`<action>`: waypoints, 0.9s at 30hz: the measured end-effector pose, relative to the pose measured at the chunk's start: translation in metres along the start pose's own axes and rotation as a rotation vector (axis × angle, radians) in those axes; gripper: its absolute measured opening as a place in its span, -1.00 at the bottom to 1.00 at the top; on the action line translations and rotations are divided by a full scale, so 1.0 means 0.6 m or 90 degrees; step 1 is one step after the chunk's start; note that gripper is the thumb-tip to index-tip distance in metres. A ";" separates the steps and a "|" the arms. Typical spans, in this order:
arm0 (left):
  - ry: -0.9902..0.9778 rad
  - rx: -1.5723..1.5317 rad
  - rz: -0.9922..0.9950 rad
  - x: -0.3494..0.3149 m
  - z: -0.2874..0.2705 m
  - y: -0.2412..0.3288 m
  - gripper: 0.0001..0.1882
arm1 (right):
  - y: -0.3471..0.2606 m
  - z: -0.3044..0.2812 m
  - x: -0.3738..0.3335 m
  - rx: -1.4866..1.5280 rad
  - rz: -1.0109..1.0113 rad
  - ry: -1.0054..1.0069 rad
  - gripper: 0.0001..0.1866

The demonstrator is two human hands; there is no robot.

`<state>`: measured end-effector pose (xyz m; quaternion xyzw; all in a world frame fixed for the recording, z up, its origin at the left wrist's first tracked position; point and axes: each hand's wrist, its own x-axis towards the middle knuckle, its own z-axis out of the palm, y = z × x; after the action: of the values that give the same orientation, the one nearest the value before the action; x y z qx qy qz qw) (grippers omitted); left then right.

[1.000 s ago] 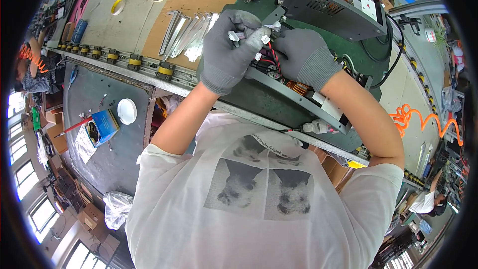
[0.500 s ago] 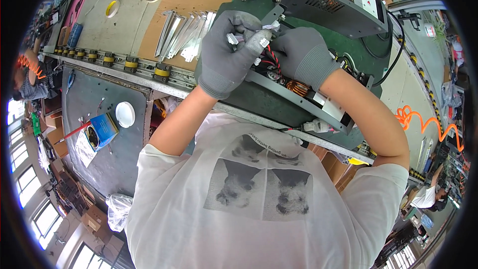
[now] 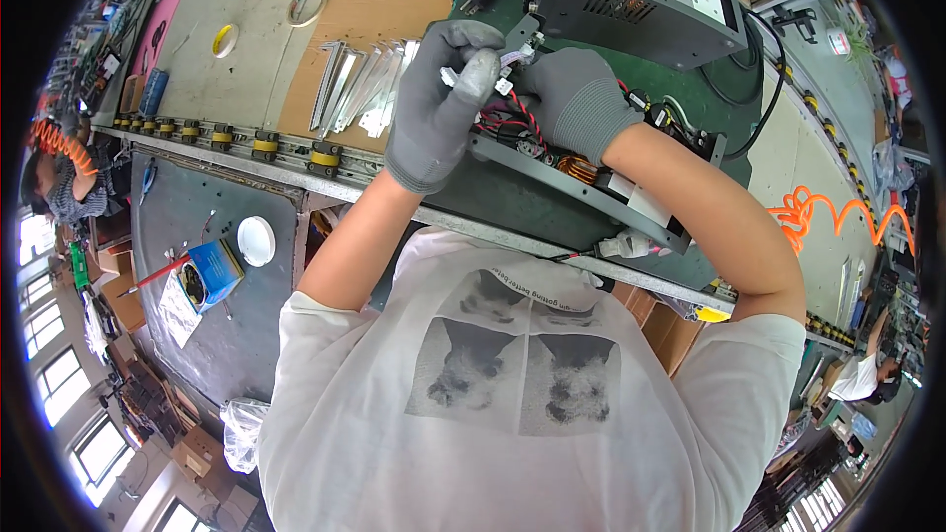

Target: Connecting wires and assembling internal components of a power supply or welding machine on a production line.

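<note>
My left hand [image 3: 439,113], in a grey work glove, is closed on a bundle of wires with small white plug connectors. One white connector [image 3: 449,76] sticks out by the thumb, and another white connector [image 3: 505,86] hangs between my hands. My right hand [image 3: 576,103], gloved alike, is beside the bundle with its fingers curled; its fingertips are hidden, so what they grip cannot be made out. Below both hands lies an open grey metal chassis [image 3: 537,169] with a copper-wound coil [image 3: 577,169] inside. A twisted red and black wire [image 3: 522,113] runs up from it.
A second grey chassis [image 3: 631,25] stands beyond my right hand, with a black cable [image 3: 778,89] beside it. Metal strips [image 3: 340,89] lie on cardboard at left. Rollers [image 3: 264,145] line the bench edge. A blue box [image 3: 212,274] and white lid [image 3: 256,241] sit lower left.
My left thumb has drawn back leftward from the right fingers, and the gap between my hands shows more of the connectors. The whole view has shifted slightly.
</note>
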<state>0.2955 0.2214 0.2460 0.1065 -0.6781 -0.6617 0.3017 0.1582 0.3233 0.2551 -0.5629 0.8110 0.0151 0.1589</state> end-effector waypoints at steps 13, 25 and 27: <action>0.000 -0.067 -0.020 0.001 -0.018 0.012 -0.52 | 0.009 -0.027 -0.055 0.063 -0.175 0.073 -0.73; 0.021 -0.093 -0.080 0.035 -0.032 0.024 -0.51 | 0.055 -0.007 -0.019 0.253 -0.312 -0.084 -0.64; 0.034 -0.107 -0.081 0.037 -0.035 0.019 -0.56 | 0.063 -0.022 -0.027 0.587 -0.313 -0.205 -0.71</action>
<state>0.2921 0.1931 0.2620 0.1412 -0.6036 -0.7310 0.2852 0.1251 0.3490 0.2661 -0.5983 0.5434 -0.2939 0.5102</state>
